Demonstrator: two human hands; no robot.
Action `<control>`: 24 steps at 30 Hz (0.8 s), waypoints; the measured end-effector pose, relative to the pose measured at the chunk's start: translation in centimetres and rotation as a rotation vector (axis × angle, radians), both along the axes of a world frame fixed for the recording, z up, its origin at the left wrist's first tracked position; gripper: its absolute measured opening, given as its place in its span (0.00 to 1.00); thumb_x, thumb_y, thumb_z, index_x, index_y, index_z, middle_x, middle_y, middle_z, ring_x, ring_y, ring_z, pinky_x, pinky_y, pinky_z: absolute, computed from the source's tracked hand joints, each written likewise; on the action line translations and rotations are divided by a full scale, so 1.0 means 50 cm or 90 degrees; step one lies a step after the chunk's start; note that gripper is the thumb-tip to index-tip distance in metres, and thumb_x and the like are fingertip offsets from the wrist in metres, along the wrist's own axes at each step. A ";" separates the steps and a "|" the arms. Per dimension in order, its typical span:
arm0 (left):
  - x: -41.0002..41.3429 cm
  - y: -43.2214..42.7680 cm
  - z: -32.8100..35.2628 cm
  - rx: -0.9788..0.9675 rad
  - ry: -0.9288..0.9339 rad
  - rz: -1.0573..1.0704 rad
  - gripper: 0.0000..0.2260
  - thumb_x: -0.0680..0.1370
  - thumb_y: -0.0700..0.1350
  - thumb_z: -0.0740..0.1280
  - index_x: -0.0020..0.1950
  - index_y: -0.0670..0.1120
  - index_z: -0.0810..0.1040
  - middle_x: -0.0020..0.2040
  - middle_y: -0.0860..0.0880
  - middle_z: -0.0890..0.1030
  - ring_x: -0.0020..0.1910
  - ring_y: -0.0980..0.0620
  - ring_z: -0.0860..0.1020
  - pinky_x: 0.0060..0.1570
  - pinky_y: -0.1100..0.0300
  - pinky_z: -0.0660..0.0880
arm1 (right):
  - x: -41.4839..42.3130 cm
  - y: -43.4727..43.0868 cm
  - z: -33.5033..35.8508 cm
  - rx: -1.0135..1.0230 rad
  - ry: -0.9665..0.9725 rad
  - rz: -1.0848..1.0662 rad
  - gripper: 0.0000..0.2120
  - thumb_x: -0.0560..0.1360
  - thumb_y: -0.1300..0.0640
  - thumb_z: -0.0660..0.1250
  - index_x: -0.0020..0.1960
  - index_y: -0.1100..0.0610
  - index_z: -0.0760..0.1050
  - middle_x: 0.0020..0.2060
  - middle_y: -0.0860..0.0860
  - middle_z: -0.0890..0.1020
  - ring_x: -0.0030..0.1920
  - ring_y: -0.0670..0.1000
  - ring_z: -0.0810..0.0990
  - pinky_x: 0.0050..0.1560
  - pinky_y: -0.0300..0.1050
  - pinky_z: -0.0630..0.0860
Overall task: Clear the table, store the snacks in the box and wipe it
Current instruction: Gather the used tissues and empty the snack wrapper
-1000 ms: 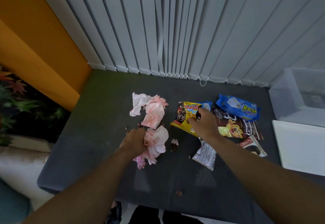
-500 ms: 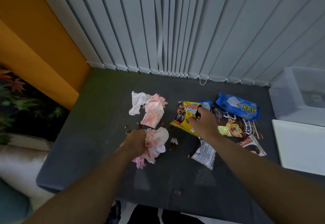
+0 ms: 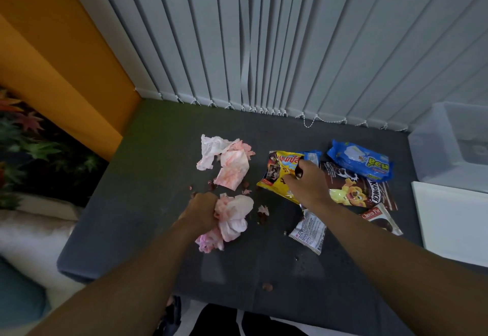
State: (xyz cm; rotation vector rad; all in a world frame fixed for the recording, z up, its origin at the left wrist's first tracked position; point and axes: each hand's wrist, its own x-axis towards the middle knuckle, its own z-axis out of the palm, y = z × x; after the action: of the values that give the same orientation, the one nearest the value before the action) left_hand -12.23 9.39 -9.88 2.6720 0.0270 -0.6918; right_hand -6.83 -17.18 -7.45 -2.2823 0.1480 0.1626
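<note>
My left hand (image 3: 202,210) grips a crumpled pink-stained tissue wad (image 3: 233,215) on the dark grey table (image 3: 148,177). More stained tissue (image 3: 227,162) lies just beyond it. My right hand (image 3: 307,185) pinches the yellow snack bag (image 3: 277,174) near its top. To the right lie a blue packet (image 3: 360,160), a brown Krunch bag (image 3: 353,187), a Choco Pie wrapper (image 3: 380,218) and a small white wrapper (image 3: 307,231). The clear plastic box (image 3: 451,145) stands at the far right.
Brown crumbs (image 3: 262,218) are scattered around the tissues, and one piece (image 3: 266,287) lies near the front edge. A white lid (image 3: 454,224) lies flat in front of the box. Vertical blinds (image 3: 264,45) back the table; an orange wall (image 3: 60,53) and plants (image 3: 23,150) stand left.
My left hand has closed tighter on the tissue wad and drawn it slightly together. My right hand has stayed on the yellow bag.
</note>
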 end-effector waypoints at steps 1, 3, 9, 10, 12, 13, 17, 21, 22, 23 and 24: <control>0.000 0.000 0.003 -0.002 0.000 0.002 0.09 0.71 0.40 0.72 0.51 0.44 0.81 0.49 0.45 0.82 0.51 0.46 0.81 0.48 0.56 0.78 | -0.001 0.001 0.001 0.001 -0.001 0.003 0.09 0.73 0.61 0.69 0.38 0.55 0.70 0.37 0.52 0.75 0.35 0.45 0.72 0.33 0.38 0.65; 0.000 0.000 0.007 0.002 0.004 0.004 0.10 0.72 0.40 0.72 0.53 0.44 0.81 0.51 0.45 0.82 0.53 0.46 0.80 0.50 0.55 0.78 | -0.002 0.002 0.004 0.001 -0.003 0.008 0.09 0.73 0.62 0.68 0.38 0.55 0.69 0.37 0.51 0.75 0.35 0.45 0.71 0.33 0.38 0.65; 0.001 -0.009 0.021 0.023 0.044 0.002 0.12 0.72 0.42 0.73 0.55 0.43 0.79 0.52 0.46 0.81 0.53 0.46 0.80 0.48 0.58 0.77 | 0.004 0.005 0.012 0.003 -0.006 0.007 0.11 0.72 0.61 0.68 0.36 0.54 0.67 0.36 0.51 0.74 0.34 0.47 0.70 0.33 0.41 0.65; 0.001 -0.009 0.023 0.017 0.048 0.007 0.13 0.73 0.43 0.73 0.56 0.44 0.79 0.52 0.46 0.81 0.53 0.46 0.80 0.49 0.57 0.78 | 0.005 0.006 0.011 0.001 -0.008 0.004 0.10 0.72 0.61 0.68 0.37 0.56 0.68 0.36 0.53 0.75 0.35 0.48 0.71 0.33 0.42 0.65; 0.002 -0.010 0.031 0.004 0.045 0.009 0.10 0.74 0.44 0.72 0.53 0.43 0.80 0.50 0.46 0.82 0.51 0.47 0.81 0.49 0.56 0.78 | 0.006 0.006 0.011 -0.005 -0.014 -0.001 0.07 0.71 0.61 0.69 0.39 0.60 0.71 0.37 0.55 0.76 0.36 0.50 0.73 0.34 0.44 0.67; 0.003 -0.009 0.036 -0.006 0.032 0.012 0.09 0.74 0.45 0.71 0.51 0.42 0.81 0.48 0.46 0.83 0.49 0.46 0.82 0.46 0.57 0.77 | 0.006 0.008 0.012 -0.008 -0.016 -0.001 0.07 0.71 0.61 0.69 0.39 0.60 0.71 0.37 0.55 0.76 0.35 0.50 0.73 0.34 0.44 0.67; 0.011 0.002 0.063 -0.046 -0.039 0.059 0.06 0.73 0.42 0.70 0.47 0.41 0.82 0.45 0.45 0.83 0.47 0.45 0.82 0.43 0.57 0.74 | 0.006 0.015 0.020 -0.002 -0.022 -0.002 0.10 0.72 0.62 0.68 0.37 0.57 0.68 0.34 0.51 0.73 0.33 0.45 0.69 0.32 0.40 0.64; 0.033 0.029 0.085 -0.063 -0.086 0.084 0.13 0.71 0.41 0.71 0.55 0.44 0.81 0.51 0.45 0.84 0.53 0.42 0.82 0.52 0.53 0.78 | 0.010 0.024 0.026 0.003 -0.024 -0.016 0.08 0.72 0.62 0.68 0.38 0.57 0.70 0.34 0.50 0.73 0.34 0.46 0.71 0.31 0.41 0.65; 0.042 0.033 0.094 -0.051 -0.095 0.080 0.13 0.71 0.42 0.70 0.55 0.44 0.81 0.51 0.44 0.85 0.54 0.40 0.82 0.52 0.52 0.78 | 0.012 0.026 0.028 0.002 -0.024 -0.022 0.10 0.72 0.62 0.68 0.37 0.56 0.68 0.33 0.49 0.73 0.33 0.46 0.70 0.31 0.41 0.64; 0.053 0.037 0.101 -0.046 -0.104 0.078 0.13 0.70 0.43 0.70 0.55 0.44 0.81 0.51 0.44 0.85 0.53 0.39 0.81 0.52 0.51 0.78 | 0.015 0.029 0.030 0.000 -0.024 -0.030 0.12 0.72 0.62 0.68 0.36 0.55 0.66 0.33 0.49 0.72 0.33 0.46 0.70 0.31 0.41 0.63; 0.065 0.038 0.111 -0.041 -0.109 0.081 0.14 0.70 0.45 0.71 0.55 0.45 0.81 0.51 0.44 0.85 0.53 0.38 0.81 0.52 0.50 0.78 | 0.019 0.031 0.031 -0.002 -0.022 -0.039 0.13 0.71 0.62 0.68 0.35 0.55 0.65 0.32 0.50 0.71 0.32 0.47 0.69 0.30 0.42 0.63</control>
State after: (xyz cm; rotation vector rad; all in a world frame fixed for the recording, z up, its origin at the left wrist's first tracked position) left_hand -9.00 11.29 -4.32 2.6306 0.1259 -0.4154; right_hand -5.85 -15.65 -5.90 -2.2797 0.1994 0.0917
